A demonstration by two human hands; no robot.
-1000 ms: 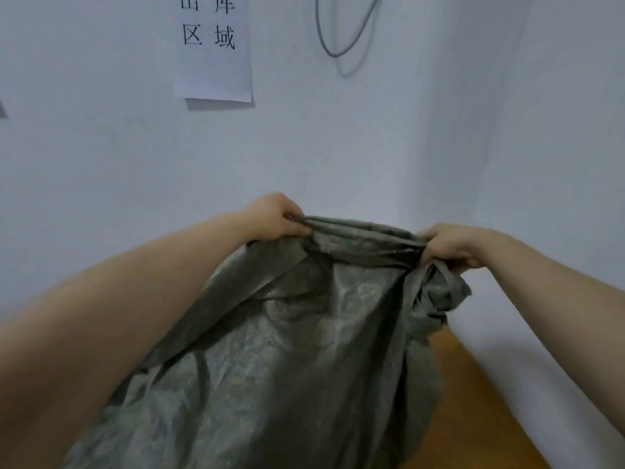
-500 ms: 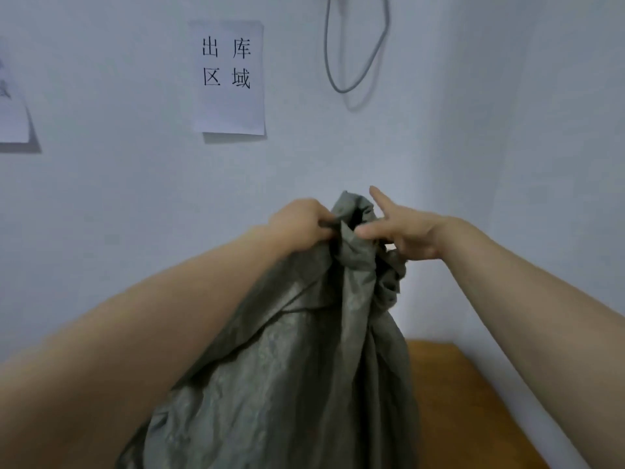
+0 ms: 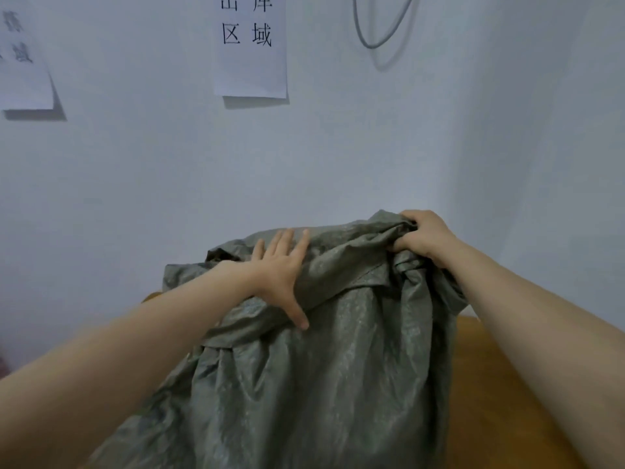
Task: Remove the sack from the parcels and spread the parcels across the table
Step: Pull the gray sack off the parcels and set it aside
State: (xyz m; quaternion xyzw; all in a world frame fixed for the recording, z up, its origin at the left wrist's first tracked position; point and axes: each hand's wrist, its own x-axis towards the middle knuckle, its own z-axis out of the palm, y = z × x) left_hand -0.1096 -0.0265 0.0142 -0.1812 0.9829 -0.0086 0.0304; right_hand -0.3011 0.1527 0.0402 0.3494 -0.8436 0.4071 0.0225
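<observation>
Wooden table (image 3: 490, 384) holds one grey sack (image 3: 321, 384): left hand (image 3: 280, 275) flat, right hand (image 3: 424, 236) gripping.

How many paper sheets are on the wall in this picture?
2. One printed sheet hangs at top centre, above the grey sack; the second sheet is at the left edge, partly cut off. More may hang outside the view.

Warehouse outbound area: paper wall sign (image 3: 251, 45) "出库区域", woven sack (image 3: 321, 384).

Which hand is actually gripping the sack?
The right hand, fingers curled round a bunched fold of the sack; the left hand only lies flat on it, fingers spread.
</observation>
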